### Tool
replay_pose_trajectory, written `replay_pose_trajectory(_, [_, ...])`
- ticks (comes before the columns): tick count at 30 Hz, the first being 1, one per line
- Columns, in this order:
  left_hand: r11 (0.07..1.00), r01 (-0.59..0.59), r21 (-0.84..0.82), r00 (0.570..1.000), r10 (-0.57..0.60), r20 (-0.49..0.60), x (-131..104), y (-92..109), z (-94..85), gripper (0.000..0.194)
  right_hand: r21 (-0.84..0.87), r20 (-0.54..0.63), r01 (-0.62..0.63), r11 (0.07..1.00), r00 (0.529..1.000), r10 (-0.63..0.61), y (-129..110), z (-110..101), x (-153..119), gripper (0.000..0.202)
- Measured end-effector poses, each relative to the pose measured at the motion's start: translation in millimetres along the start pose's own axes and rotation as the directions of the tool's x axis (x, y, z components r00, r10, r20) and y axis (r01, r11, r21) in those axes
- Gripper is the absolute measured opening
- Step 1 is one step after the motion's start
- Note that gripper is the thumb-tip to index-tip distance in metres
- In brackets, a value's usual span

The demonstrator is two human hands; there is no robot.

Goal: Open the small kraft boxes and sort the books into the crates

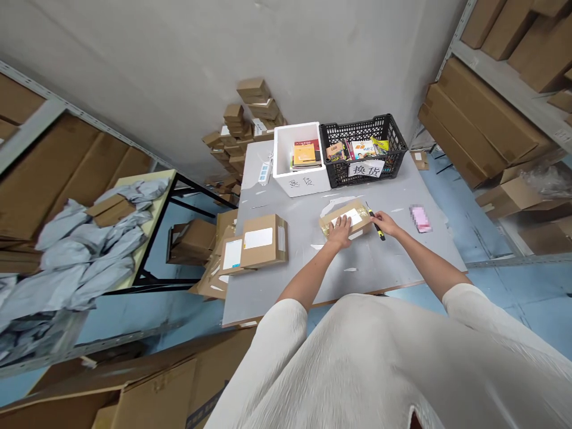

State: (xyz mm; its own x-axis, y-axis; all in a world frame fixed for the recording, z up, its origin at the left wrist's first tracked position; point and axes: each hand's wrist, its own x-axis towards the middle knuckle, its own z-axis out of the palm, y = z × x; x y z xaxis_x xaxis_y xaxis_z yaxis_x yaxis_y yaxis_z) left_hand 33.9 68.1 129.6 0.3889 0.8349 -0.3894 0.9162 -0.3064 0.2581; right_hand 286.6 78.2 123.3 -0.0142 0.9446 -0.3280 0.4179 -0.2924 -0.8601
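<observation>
A small taped cardboard box [328, 221] with a white label lies on the grey table [308, 268] in front of me. My left hand [340, 233] rests on top of it, fingers stretched out over the label. At the box's right end my right hand [384, 223] is closed around a yellow-and-black utility knife [379, 231]. The knife's tip points away from me, close to the box's right edge. I cannot tell whether the blade touches the tape.
Behind the box stand a white foam bin [297, 183] and a black crate [395, 161], both holding books. Flat cardboard boxes [263, 256] lie at the left, a power strip [264, 173] at the back, a pink blurred item [420, 218] at the right. Parcel-filled shelves flank the table.
</observation>
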Motion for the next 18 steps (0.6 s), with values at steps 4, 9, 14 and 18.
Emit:
replay_pose_trajectory(4, [1.0,-0.005,-0.028,0.993,0.001,-0.117,-5.4,8.3,-1.0,0.084,0.169,0.159,-0.092,0.981,0.985,0.065,-3.9,6.5,-11.7,0.035])
replay_pose_trajectory(9, [0.999,-0.045,0.018,0.992,0.046,-0.114,-5.0,14.3,-5.0,0.075,0.228,0.289,-0.208,0.951,0.948,0.138,-4.5,5.9,-28.5,0.034])
replay_pose_trajectory(14, [0.996,-0.057,0.064,0.998,0.059,-0.037,1.5,16.3,-13.9,0.072,0.091,0.25,-0.191,0.977,0.954,0.163,-1.6,-13.1,-28.8,0.027])
replay_pose_trajectory(18, [0.995,-0.055,0.081,0.998,0.057,-0.018,2.6,18.4,-14.6,0.075,-0.092,0.195,-0.088,0.992,0.975,0.105,0.9,-30.1,-23.2,0.032])
